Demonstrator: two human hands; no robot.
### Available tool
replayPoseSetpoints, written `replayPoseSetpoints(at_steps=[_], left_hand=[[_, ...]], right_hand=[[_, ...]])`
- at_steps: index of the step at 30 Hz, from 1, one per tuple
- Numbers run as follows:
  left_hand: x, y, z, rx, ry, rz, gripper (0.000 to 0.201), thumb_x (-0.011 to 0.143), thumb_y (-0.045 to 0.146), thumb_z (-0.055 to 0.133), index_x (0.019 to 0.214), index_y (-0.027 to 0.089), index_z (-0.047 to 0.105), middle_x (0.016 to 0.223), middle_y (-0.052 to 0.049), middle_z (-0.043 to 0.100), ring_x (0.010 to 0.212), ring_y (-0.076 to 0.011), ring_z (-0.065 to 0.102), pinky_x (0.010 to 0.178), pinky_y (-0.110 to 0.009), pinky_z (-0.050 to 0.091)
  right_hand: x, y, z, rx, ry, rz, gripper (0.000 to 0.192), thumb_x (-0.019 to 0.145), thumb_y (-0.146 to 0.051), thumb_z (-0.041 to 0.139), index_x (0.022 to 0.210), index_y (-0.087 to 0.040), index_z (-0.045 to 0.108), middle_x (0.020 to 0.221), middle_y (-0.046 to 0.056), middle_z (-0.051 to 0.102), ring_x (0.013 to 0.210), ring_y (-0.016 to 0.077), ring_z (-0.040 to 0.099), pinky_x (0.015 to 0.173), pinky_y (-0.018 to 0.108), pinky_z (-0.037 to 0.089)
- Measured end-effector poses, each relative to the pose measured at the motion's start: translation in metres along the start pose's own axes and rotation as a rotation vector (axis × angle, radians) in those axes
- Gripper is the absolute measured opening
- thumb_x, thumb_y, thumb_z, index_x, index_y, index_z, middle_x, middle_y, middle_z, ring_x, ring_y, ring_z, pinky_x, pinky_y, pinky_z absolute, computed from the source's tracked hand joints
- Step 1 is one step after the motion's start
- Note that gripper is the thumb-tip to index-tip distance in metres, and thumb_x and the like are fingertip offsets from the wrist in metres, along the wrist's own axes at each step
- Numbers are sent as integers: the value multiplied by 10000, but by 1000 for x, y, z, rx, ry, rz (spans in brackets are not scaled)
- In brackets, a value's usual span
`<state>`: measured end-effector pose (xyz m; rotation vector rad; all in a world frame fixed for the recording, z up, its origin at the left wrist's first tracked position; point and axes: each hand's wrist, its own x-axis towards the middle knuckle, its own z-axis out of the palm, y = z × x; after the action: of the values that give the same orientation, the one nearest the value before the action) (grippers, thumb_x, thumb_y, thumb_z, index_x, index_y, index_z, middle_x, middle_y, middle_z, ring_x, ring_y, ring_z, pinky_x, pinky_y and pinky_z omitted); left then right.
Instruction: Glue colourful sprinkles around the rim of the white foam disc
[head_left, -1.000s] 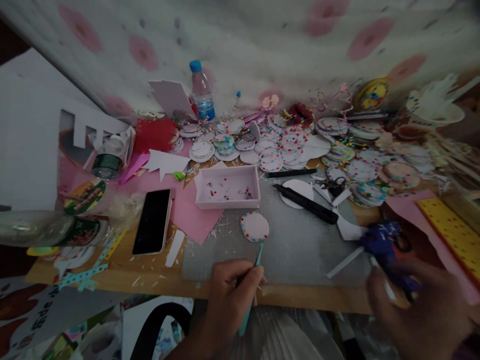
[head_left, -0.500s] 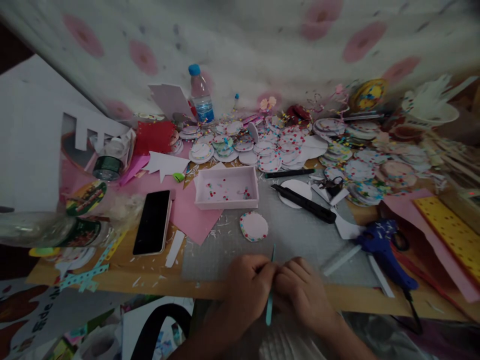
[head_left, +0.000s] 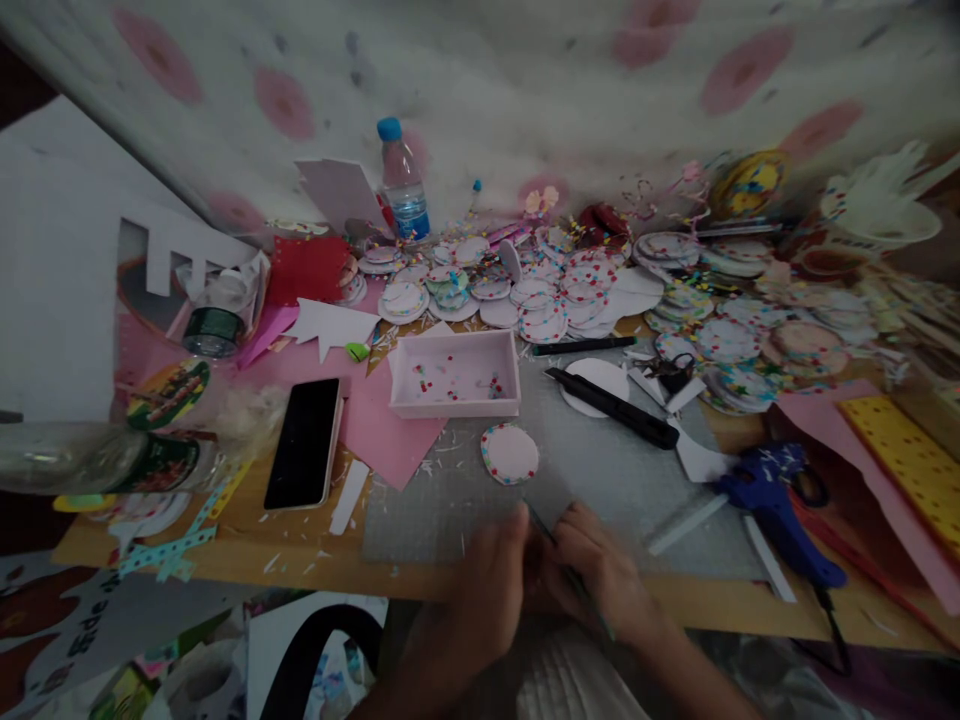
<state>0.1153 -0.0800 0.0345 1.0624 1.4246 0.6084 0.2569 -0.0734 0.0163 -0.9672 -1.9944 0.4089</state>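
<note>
My right hand [head_left: 596, 565] is closed on a thin, narrow teal strip [head_left: 544, 522], which slants from upper left to lower right across the fingers. My left hand [head_left: 491, 580] is close beside it, smeared by motion, with its fingers curled near the strip's upper end. Whether it grips anything is unclear. Just beyond both hands, a white paper disc [head_left: 510, 453] edged with coloured dots lies on the grey cutting mat [head_left: 427, 510]. Behind the disc stands a shallow pale pink box [head_left: 455, 408] with a few small coloured bits inside.
A black utility knife [head_left: 615, 405] lies on a plain white disc. To the right is a blue glue gun [head_left: 784, 510]; to the left, a phone [head_left: 304, 445] and a plastic bottle [head_left: 97, 457]. Decorated discs [head_left: 544, 320] are piled along the back, near an upright water bottle [head_left: 403, 185].
The strip has swung from nearly upright between both hands to slanting across my right hand. My left hand has turned and shifted slightly left. The view has moved a little.
</note>
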Motion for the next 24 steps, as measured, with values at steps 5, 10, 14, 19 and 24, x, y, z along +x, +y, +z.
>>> replayPoseSetpoints(at_steps=[5,10,14,19,24], left_hand=[[-8,-8,-18,8,-11,109,624,986,471,185,678,154,626,525,8,434,546,-140,469,580,-270,368],[-4,-9,-33,518,78,695,233,906,237,435,963,139,638,966,-112,614,917,-221,562,833,-361,430],[8,-14,-37,855,38,860,389,836,280,551,1209,184,601,1381,-155,466,1252,-318,432,1056,-498,309],[18,-24,-41,1009,5,792,563,856,432,559,1389,278,468,1572,-127,201,1410,-352,244,1123,-554,192],[21,-26,-40,1056,-16,737,604,876,481,524,1440,311,391,1592,-116,148,1429,-349,209,1129,-562,158]], right_hand=[[-3,12,4,133,249,222,287,817,1,470,727,-236,337,588,-76,304,492,96,345,457,226,273],[-1,16,10,171,427,395,198,897,-87,466,865,-243,348,672,-58,374,523,94,386,448,212,313],[-7,24,19,167,422,441,181,902,-136,507,846,-239,369,685,-46,406,553,94,424,472,210,347],[-12,30,22,138,387,455,176,889,-128,519,850,-237,386,710,-36,434,575,98,444,503,225,379],[-10,30,21,97,353,459,177,871,-122,524,848,-238,393,705,-37,435,586,107,465,504,232,384]])
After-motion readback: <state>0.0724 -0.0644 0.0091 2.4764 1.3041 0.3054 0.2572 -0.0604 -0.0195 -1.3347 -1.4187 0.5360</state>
